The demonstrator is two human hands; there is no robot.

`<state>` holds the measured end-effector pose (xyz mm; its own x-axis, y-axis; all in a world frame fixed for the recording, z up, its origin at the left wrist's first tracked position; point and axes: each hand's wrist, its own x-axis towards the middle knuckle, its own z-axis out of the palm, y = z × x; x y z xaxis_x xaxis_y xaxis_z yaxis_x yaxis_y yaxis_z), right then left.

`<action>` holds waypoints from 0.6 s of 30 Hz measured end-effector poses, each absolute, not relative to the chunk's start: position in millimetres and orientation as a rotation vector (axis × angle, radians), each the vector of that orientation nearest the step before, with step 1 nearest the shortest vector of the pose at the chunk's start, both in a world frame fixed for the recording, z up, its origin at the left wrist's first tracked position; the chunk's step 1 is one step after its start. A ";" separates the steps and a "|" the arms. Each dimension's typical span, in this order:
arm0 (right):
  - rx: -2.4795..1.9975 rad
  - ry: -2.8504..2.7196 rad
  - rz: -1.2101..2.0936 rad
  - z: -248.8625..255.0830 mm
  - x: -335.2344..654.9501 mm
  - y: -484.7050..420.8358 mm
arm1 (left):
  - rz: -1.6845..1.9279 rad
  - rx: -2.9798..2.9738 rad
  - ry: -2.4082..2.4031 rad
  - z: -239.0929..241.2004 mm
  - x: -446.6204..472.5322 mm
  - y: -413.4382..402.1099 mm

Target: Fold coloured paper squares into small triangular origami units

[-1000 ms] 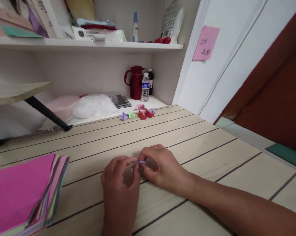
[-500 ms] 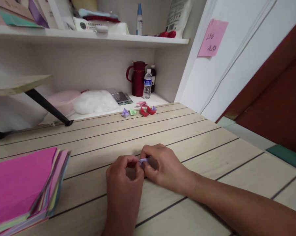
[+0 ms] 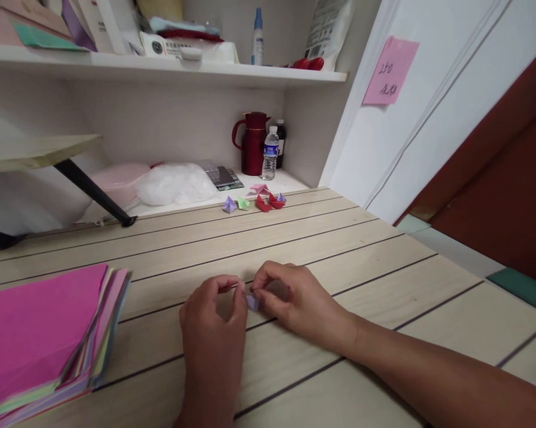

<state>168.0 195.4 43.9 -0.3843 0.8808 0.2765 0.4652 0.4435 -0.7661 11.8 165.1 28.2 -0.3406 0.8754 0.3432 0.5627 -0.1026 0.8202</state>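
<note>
A small folded piece of light purple paper [image 3: 252, 302] is between my two hands, just above the wooden tabletop. My right hand [image 3: 301, 303] pinches its upper edge between thumb and forefinger. On the other side, my left hand [image 3: 214, 324] has curled fingers, with thumb and forefinger slightly parted beside the paper's left edge. Whether the left thumb still touches the paper is hard to see. Toward the back of the table are small folded paper pieces: a purple one [image 3: 229, 204], a green one [image 3: 243, 204], two red ones [image 3: 263, 203], a pink one [image 3: 259, 189] and another purple one [image 3: 281, 198].
A stack of coloured paper [image 3: 40, 333], magenta on top, lies at the left. Behind it a small raised stand [image 3: 40, 148] rests on black legs. Along the back are a dark red jug [image 3: 252, 145], a water bottle [image 3: 270, 154] and a white plastic bag [image 3: 176, 185].
My left hand has drawn a little to the left, away from my right fingers. The purple paper has tilted downward in my right fingers. The camera view has shifted slightly.
</note>
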 end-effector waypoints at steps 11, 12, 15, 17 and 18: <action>-1.073 -1.911 0.830 47.6 170.8 197.8 | 1.499 1.273 1.767 25.2 -1.2 171.3; -1.079 -1.922 0.811 48.7 170.9 196.3 | 1.510 1.240 1.770 25.7 -2.5 172.2; -1.129 -1.981 0.768 49.1 170.9 192.9 | 1.505 1.198 1.757 25.7 -2.7 173.7; -1.158 -2.020 0.761 46.4 170.1 192.2 | 1.482 1.205 1.744 24.9 -0.8 173.8; -1.160 -2.030 0.765 44.3 169.3 192.5 | 1.463 1.215 1.732 24.5 0.3 173.6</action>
